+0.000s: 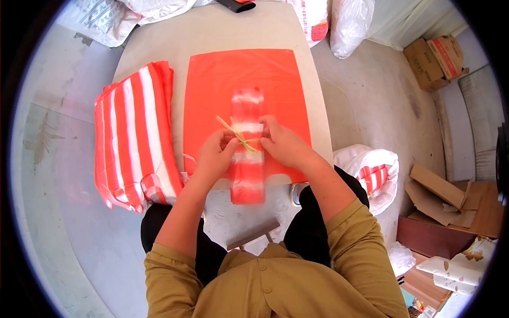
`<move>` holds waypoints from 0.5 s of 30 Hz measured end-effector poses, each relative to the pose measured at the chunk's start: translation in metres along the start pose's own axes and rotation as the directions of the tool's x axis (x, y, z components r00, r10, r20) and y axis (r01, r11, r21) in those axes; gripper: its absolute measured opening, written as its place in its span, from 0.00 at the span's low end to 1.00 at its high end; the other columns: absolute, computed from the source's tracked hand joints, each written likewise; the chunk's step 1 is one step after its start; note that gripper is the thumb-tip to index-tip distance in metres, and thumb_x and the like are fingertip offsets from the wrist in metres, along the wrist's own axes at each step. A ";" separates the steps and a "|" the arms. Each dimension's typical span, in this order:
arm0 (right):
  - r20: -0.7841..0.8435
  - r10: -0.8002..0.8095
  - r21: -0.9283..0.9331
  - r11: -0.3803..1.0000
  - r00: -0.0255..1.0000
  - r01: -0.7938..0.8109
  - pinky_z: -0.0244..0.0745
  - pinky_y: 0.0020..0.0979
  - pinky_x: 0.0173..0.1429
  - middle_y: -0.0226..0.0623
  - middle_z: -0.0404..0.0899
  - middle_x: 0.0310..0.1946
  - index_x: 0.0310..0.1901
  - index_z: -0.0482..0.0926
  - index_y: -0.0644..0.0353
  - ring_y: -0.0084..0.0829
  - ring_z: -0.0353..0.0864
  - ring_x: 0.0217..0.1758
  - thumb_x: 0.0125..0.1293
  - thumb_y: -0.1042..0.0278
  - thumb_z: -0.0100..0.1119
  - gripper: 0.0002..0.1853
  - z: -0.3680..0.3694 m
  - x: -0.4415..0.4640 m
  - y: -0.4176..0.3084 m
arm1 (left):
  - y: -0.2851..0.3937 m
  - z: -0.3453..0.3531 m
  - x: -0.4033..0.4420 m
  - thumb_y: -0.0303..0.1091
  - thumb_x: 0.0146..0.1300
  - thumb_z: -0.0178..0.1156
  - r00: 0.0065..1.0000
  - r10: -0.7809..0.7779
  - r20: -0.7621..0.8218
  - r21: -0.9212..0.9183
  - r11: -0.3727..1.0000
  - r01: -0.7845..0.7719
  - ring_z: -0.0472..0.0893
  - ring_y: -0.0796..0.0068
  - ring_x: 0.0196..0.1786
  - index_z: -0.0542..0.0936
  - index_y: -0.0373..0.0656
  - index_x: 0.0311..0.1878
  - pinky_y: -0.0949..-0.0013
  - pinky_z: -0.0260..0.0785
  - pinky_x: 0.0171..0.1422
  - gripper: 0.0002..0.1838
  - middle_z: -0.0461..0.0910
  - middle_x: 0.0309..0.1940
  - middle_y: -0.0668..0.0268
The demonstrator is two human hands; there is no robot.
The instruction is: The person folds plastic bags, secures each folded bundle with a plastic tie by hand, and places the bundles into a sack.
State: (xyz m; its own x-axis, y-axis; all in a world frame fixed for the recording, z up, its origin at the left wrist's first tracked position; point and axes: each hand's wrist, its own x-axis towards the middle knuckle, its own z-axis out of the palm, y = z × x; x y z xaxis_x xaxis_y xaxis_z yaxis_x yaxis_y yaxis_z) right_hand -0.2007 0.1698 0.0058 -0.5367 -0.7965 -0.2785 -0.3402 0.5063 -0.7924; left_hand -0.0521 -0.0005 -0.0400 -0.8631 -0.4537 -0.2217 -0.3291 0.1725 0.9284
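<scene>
1. Striped red-and-white bundle (248, 183), narrow and partly blurred, is extending lengthwise between the two hands, its near end reaching past the table edge toward the person; whether it is resting on the surface or being lifted, I cannot tell.
2. Yellow-green strip (242, 140) is crossing the bundle near its middle, one loose end sticking up on the left.
3. Left hand (214, 151) is pinching the strip between thumb and fingertips at the bundle's left side.
4. Right hand (285, 144) is curling at the bundle's right edge, apart from the left; whether its fingers are closing on the strip or only touching, I cannot tell.
5. Plain red sheet (238, 69) is lying flat beneath the hands.
6. Striped stack (135, 132) is sitting left of the sheet, folded in layers.
7. Pale table (159, 45) is supporting both sheet and stack.
8. White sack (389, 199) is standing open beside the person's right leg, with striped material (373, 179) showing inside.
9. Farther off, a dark tube-like object (236, 5) is lying at the table's far end, and a cardboard box (424, 66) is standing by the wall.
</scene>
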 end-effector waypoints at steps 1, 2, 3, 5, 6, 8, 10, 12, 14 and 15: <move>0.014 -0.032 0.304 0.952 0.999 0.026 0.77 0.36 0.62 0.44 0.83 0.51 0.63 0.70 0.61 0.39 0.84 0.57 0.75 0.71 0.52 0.17 0.002 -0.004 -0.006 | 0.003 -0.001 -0.002 0.42 0.74 0.61 0.999 -0.044 -0.004 -0.091 0.995 0.043 0.86 0.67 0.50 0.75 0.37 0.65 0.62 0.78 0.52 0.23 0.82 0.58 0.56; 0.020 -0.068 0.579 0.814 0.997 0.044 0.76 0.36 0.65 0.44 0.82 0.53 0.63 0.70 0.60 0.38 0.83 0.60 0.75 0.71 0.52 0.17 0.002 -0.008 -0.013 | 0.007 -0.004 -0.004 0.45 0.75 0.61 0.996 -0.087 -0.006 -0.182 0.980 0.085 0.85 0.66 0.52 0.74 0.38 0.66 0.61 0.79 0.53 0.25 0.82 0.58 0.57; 0.019 -0.105 0.799 0.599 0.994 0.048 0.75 0.35 0.67 0.43 0.82 0.55 0.63 0.70 0.60 0.37 0.82 0.62 0.76 0.71 0.51 0.17 0.003 -0.010 -0.019 | 0.014 -0.007 -0.008 0.48 0.76 0.61 0.991 -0.132 -0.007 -0.273 0.954 0.125 0.85 0.66 0.53 0.74 0.39 0.67 0.61 0.79 0.54 0.26 0.82 0.58 0.59; -0.063 -0.159 0.822 0.552 0.985 0.142 0.74 0.35 0.69 0.40 0.78 0.60 0.65 0.70 0.59 0.34 0.79 0.65 0.77 0.70 0.53 0.17 0.004 -0.003 -0.011 | 0.027 -0.014 -0.018 0.52 0.75 0.61 0.947 -0.295 0.127 -0.679 0.670 0.300 0.84 0.65 0.57 0.72 0.40 0.69 0.59 0.80 0.57 0.30 0.82 0.58 0.59; -0.112 -0.180 0.829 0.525 0.977 0.192 0.73 0.36 0.71 0.39 0.77 0.62 0.65 0.70 0.58 0.33 0.78 0.67 0.77 0.69 0.53 0.18 0.004 0.000 -0.005 | 0.036 -0.017 -0.023 0.54 0.75 0.60 0.914 -0.339 0.224 -0.812 0.454 0.367 0.83 0.64 0.58 0.71 0.40 0.70 0.59 0.81 0.58 0.32 0.81 0.58 0.59; -0.119 -0.021 0.707 0.700 0.993 0.099 0.72 0.36 0.72 0.39 0.76 0.64 0.68 0.68 0.60 0.32 0.76 0.69 0.78 0.67 0.55 0.21 0.014 0.010 0.003 | 0.049 -0.016 -0.029 0.48 0.76 0.62 0.934 -0.292 0.203 -0.821 0.469 0.325 0.83 0.64 0.59 0.72 0.40 0.69 0.58 0.81 0.62 0.28 0.81 0.59 0.58; -0.076 0.043 0.709 0.704 0.996 0.024 0.73 0.36 0.72 0.40 0.76 0.64 0.70 0.67 0.62 0.32 0.76 0.68 0.78 0.65 0.56 0.23 0.024 0.013 -0.003 | 0.044 -0.014 -0.025 0.43 0.76 0.61 0.949 -0.261 0.176 -0.823 0.491 0.287 0.83 0.64 0.59 0.72 0.40 0.68 0.58 0.80 0.62 0.25 0.81 0.59 0.58; 0.038 -0.006 0.834 0.552 0.999 -0.029 0.74 0.35 0.70 0.43 0.77 0.63 0.73 0.64 0.63 0.32 0.78 0.65 0.79 0.64 0.56 0.26 0.040 0.005 -0.013 | 0.030 -0.012 -0.019 0.38 0.76 0.61 0.965 -0.217 0.148 -0.848 0.475 0.237 0.83 0.65 0.58 0.72 0.39 0.68 0.60 0.79 0.63 0.23 0.81 0.59 0.58; 0.077 -0.009 0.878 0.474 0.997 -0.063 0.76 0.35 0.67 0.42 0.78 0.61 0.71 0.66 0.64 0.31 0.79 0.64 0.78 0.65 0.57 0.25 0.050 -0.002 -0.020 | 0.020 -0.014 -0.018 0.36 0.77 0.60 0.975 -0.196 0.107 -0.849 0.491 0.192 0.83 0.65 0.58 0.71 0.39 0.68 0.60 0.78 0.64 0.21 0.81 0.59 0.59; 0.095 -0.010 0.898 0.433 0.995 -0.081 0.77 0.34 0.66 0.41 0.79 0.61 0.70 0.66 0.64 0.30 0.80 0.63 0.78 0.65 0.58 0.25 0.052 -0.004 -0.022 | 0.020 -0.015 -0.018 0.35 0.77 0.60 0.978 -0.194 0.082 -0.838 0.518 0.173 0.83 0.65 0.58 0.71 0.39 0.68 0.61 0.78 0.64 0.21 0.81 0.59 0.59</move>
State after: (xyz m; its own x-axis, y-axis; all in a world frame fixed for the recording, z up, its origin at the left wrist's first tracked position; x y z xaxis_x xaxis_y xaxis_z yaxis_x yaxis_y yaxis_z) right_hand -0.1508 0.1445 -0.0043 -0.4577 -0.8292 -0.3208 0.5895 -0.0129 -0.8076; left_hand -0.0374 -0.0024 -0.0128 -0.8115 -0.4049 -0.4213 0.0009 -0.7219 0.6920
